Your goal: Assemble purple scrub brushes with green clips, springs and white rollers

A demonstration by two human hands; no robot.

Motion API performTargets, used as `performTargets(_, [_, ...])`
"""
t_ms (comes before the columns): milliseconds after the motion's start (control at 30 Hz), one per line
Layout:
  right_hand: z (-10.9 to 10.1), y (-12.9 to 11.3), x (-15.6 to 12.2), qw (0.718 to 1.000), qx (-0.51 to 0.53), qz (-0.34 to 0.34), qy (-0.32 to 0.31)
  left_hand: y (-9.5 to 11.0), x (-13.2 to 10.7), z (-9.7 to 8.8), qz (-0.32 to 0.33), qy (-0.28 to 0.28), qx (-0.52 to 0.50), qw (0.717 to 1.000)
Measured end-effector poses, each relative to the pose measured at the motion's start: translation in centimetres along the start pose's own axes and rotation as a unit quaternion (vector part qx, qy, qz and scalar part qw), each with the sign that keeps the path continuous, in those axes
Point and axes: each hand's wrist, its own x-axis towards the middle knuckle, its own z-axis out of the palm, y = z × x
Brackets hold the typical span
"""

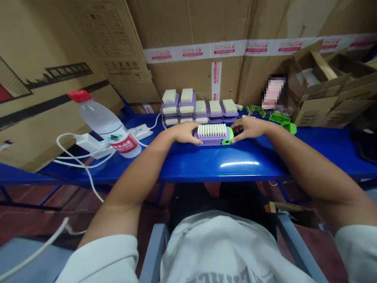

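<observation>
A purple brush [212,135] with rows of white bristles lies level in front of me, bristles up, low over the blue table. My left hand [188,132] grips its left end, thumb along the near side. At the other end is a bright green end piece [227,136], where my right hand [250,128] closes with thumb and fingers round the corner. Behind, several similar purple brushes [178,107] stand in a row, stacked double at the left. Green plastic parts [279,118] lie beyond my right hand, some looking like open frames.
A water bottle with a red cap [123,137] stands at the left beside a white power strip [91,144] and loose cables. Open cardboard boxes [321,90] sit at the back right. A black object [365,143] lies at the right edge. Tall cardboard [191,23] walls the back.
</observation>
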Motion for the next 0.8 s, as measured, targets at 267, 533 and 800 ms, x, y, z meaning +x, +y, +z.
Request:
performTargets(267, [0.0,-0.3,0.0,1.0,0.008,0.011,-0.006,-0.2,0.1,0.1,-0.001,0.004,0.005,1.0])
performTargets(533, [0.2,1.0,0.2,0.999,0.014,-0.038,-0.001,0.0,0.0,0.1,-0.005,0.001,0.012,1.0])
performTargets(800, [0.2,0.7,0.2,1.0,0.009,-0.023,-0.009,-0.1,0.0,0.1,-0.006,0.002,0.009,1.0])
